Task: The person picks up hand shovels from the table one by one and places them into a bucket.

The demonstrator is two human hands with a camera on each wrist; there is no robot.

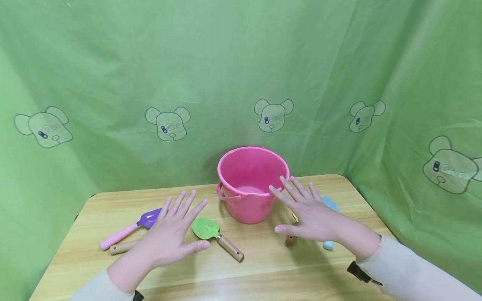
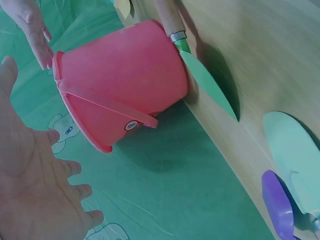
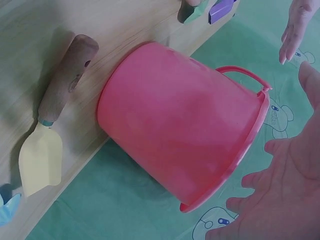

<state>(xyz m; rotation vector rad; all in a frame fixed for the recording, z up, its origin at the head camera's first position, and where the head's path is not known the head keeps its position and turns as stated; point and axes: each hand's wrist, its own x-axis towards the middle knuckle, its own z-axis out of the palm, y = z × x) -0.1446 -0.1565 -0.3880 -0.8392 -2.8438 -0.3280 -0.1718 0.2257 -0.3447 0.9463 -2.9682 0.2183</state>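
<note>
Both hands hover over the table with fingers spread and hold nothing. My left hand (image 1: 169, 234) is above the left side, partly covering a purple scoop with a pink handle (image 1: 118, 237) and a wooden-handled trowel, whose pale green blade (image 2: 292, 152) shows in the left wrist view. Right of that hand lies a green trowel (image 1: 230, 248) with a wooden handle. My right hand (image 1: 314, 217) is beside the pink bucket (image 1: 249, 209), which stands upright. Beneath this hand are a yellow trowel (image 3: 42, 157) with a wooden handle and a light blue tool (image 1: 328, 245), both partly hidden.
The wooden table (image 1: 226, 284) has rounded back corners. Green curtains (image 1: 211, 62) with printed bear heads hang behind it and at both sides. The bucket's handle (image 1: 222, 193) hangs down along its rim, near the table's back edge.
</note>
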